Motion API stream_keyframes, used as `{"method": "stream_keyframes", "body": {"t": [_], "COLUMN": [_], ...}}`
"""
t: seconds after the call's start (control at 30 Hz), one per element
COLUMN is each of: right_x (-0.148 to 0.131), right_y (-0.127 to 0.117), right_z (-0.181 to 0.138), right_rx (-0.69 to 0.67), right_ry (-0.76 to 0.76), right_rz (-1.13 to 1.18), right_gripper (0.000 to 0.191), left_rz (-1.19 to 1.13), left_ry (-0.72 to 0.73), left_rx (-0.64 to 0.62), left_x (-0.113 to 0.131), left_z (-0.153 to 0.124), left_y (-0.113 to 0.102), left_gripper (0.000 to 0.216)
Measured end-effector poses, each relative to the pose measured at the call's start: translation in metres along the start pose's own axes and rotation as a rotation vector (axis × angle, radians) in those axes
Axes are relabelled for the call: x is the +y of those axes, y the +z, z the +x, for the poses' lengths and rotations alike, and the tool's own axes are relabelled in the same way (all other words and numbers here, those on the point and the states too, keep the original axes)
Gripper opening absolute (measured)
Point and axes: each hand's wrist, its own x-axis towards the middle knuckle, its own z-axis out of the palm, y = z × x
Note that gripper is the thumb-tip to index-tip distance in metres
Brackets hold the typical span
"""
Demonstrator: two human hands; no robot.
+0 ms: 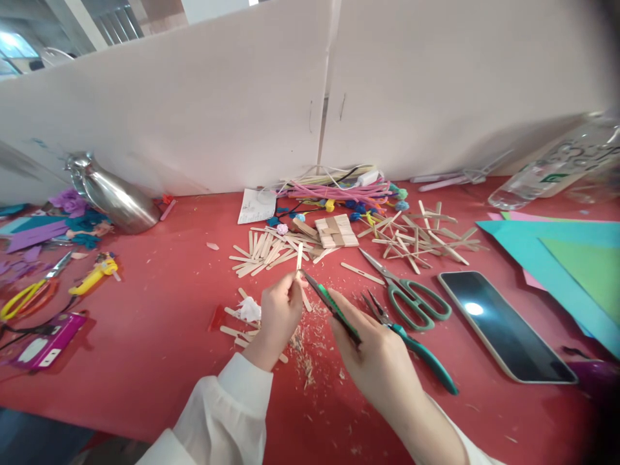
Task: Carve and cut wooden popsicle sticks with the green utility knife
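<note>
My left hand (279, 312) is closed around a thin wooden craft stick (299, 256) held upright above the red table (159, 310). My right hand (375, 361) grips a green utility knife (332, 306), its blade tip meeting the stick just above my left fingers. Wood shavings (305, 345) lie scattered on the table under both hands. A loose pile of craft sticks (264, 248) and a small panel of glued sticks (336, 231) lie just beyond.
Green scissors (409, 294) and teal pliers (416, 349) lie right of my hands, then a phone (504, 326) and coloured paper (566, 258). Pipe cleaners (339, 190) line the white divider. At left: a metal jug (113, 197), a glue gun (94, 274), yellow scissors (29, 294).
</note>
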Motion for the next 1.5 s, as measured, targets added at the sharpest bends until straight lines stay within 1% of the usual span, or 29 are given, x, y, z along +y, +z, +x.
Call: {"method": "stream_keyframes", "body": {"t": [0.07,0.13,0.2,0.23,0.27,0.33,0.4,0.43,0.5,0.57,0.63,0.7,0.73,0.87,1.03,1.27,1.4,1.5], "right_x": [0.001,0.002,0.003,0.004,0.004,0.005,0.006,0.007,0.009,0.012,0.016,0.017,0.017,0.013,0.011,0.010,0.010,0.010], "right_y": [-0.003,-0.006,-0.007,-0.007,-0.006,-0.004,-0.003,-0.003,-0.006,-0.009,-0.011,-0.011,-0.011,-0.010,-0.008,-0.008,-0.007,-0.005], "right_z": [0.003,0.006,0.008,0.008,0.008,0.007,0.006,0.006,0.006,0.007,0.008,0.007,0.007,0.007,0.006,0.005,0.004,0.003], "right_rx": [-0.125,-0.216,-0.263,-0.264,-0.251,-0.177,-0.097,-0.078,-0.107,-0.137,-0.091,-0.028,-0.022,-0.090,-0.114,-0.130,-0.094,-0.046], "right_ry": [0.116,0.215,0.266,0.266,0.246,0.173,0.105,0.092,0.101,0.136,0.156,0.154,0.143,0.109,0.110,0.089,0.072,0.032], "right_rz": [0.184,0.318,0.387,0.386,0.359,0.243,0.114,0.081,0.100,0.138,0.115,0.084,0.091,0.169,0.181,0.183,0.154,0.087], "right_gripper": [0.039,0.040,0.041,0.041,0.041,0.041,0.040,0.039,0.039,0.039,0.039,0.039,0.039,0.038,0.039,0.039,0.037,0.037], "left_rz": [0.012,0.035,0.071,0.078,0.074,0.060,0.109,0.154,0.225,0.233,0.156,0.041,-0.009,-0.139,-0.228,-0.145,-0.057,-0.040], "left_ry": [0.027,0.063,0.087,0.084,0.071,0.037,0.029,0.045,0.097,0.109,0.033,-0.062,-0.089,-0.105,-0.126,-0.094,-0.065,-0.051], "left_rx": [0.023,0.041,0.047,0.037,0.022,-0.017,-0.038,-0.037,-0.029,-0.008,0.011,0.001,-0.015,-0.072,-0.096,-0.076,-0.052,-0.055], "left_x": [0.000,0.001,0.003,0.003,0.003,0.002,0.000,-0.001,-0.004,-0.007,-0.011,-0.014,-0.014,-0.012,-0.005,-0.001,0.000,0.000], "left_z": [0.000,0.001,0.001,0.001,0.001,0.002,0.003,0.004,0.006,0.010,0.013,0.014,0.015,0.012,0.009,0.008,0.007,0.007], "left_y": [0.001,0.002,0.003,0.003,0.004,0.004,0.004,0.003,0.001,-0.001,-0.004,-0.006,-0.006,-0.004,-0.003,-0.005,-0.005,-0.005], "left_gripper": [0.028,0.026,0.024,0.023,0.023,0.025,0.028,0.029,0.029,0.027,0.025,0.024,0.024,0.028,0.031,0.032,0.033,0.033]}}
